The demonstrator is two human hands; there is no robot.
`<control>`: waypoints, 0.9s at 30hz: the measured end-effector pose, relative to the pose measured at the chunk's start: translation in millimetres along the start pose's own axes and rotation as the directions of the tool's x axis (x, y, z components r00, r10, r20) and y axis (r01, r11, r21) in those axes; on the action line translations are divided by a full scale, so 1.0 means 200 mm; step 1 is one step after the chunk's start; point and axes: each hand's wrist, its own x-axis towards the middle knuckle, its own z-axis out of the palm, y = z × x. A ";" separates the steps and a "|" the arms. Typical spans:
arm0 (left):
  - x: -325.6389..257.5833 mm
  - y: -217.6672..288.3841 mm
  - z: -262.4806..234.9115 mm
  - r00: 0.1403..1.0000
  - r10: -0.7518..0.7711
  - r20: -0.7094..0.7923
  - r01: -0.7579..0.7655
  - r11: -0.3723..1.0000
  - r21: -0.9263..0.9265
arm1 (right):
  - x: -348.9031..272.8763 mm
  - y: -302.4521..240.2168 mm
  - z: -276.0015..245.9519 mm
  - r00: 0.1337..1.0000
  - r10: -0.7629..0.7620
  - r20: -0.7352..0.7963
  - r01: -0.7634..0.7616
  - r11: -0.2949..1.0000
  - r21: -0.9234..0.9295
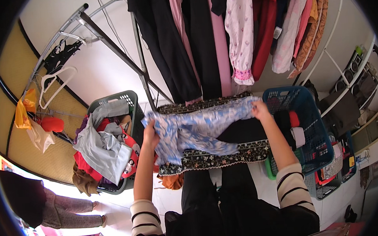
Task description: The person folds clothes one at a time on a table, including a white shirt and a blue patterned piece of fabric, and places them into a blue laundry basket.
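Left hand: the left hand (150,137) is closed on the left end of a blue-and-white patterned garment (198,128), fingers curled into the cloth.
Right hand: the right hand (260,110) pinches the garment's right end, fingers shut on the fabric.
Garment position: stretched between the 2 hands, sagging in the middle, above a dark floral-bordered cloth (218,155) that lies across the person's lap.
Left side: a grey laundry basket (126,98) heaped with mixed clothes, just beside the left hand.
Right side: a blue laundry basket (313,124) holding dark and red items, touching or nearly touching the right forearm; the bent rim of the view makes this hard to judge.
Above: a clothes rack (108,39) hung with black, pink and red garments (219,35).
Far left: 1 white hanger (57,84) on the rack's end.
Lower left: another person's legs (68,212).
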 end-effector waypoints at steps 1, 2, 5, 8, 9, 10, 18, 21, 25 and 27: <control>0.03 0.11 0.12 0.993 0.120 0.008 -0.119 0.993 -0.020 | 0.05 -0.12 0.16 0.991 -0.137 -0.003 0.137 0.989 0.054; 0.06 0.20 0.26 0.962 0.266 0.068 -0.260 0.962 -0.088 | 0.11 -0.30 0.24 0.961 -0.273 -0.036 0.275 0.957 0.086; -0.13 0.54 0.47 0.864 0.481 0.146 -0.451 0.870 -0.200 | -0.12 -0.66 0.77 0.859 -0.511 0.005 0.510 0.857 0.069; -0.21 0.61 0.51 0.769 0.593 0.241 -0.540 0.803 -0.254 | -0.24 -0.93 0.85 0.719 -0.677 0.159 0.642 0.734 0.221; -0.23 0.57 0.48 0.795 0.566 0.217 -0.521 0.821 -0.232 | -0.27 -0.92 0.83 0.735 -0.663 0.145 0.628 0.745 0.225; -0.26 0.51 0.44 0.820 0.539 0.194 -0.501 0.839 -0.213 | -0.31 -0.89 0.80 0.748 -0.650 0.130 0.616 0.754 0.227; -0.56 -0.30 -0.27 0.992 -0.040 0.119 0.057 0.987 -0.149 | -0.51 -0.04 -0.15 0.993 -0.120 0.002 0.118 0.975 0.188; -0.73 -0.47 -0.43 0.967 -0.256 -0.005 0.256 0.967 0.000 | -0.69 0.25 -0.39 0.995 0.002 -0.100 0.003 0.999 0.052; -0.84 -0.61 -0.53 0.978 -0.209 -0.005 0.199 0.922 0.333 | -0.89 0.33 -0.43 0.967 0.099 -0.233 -0.111 0.993 -0.038; -0.78 -0.67 -0.64 0.952 -0.298 0.076 0.168 0.709 0.685 | -0.89 0.37 -0.47 0.960 0.142 -0.241 -0.141 0.990 0.021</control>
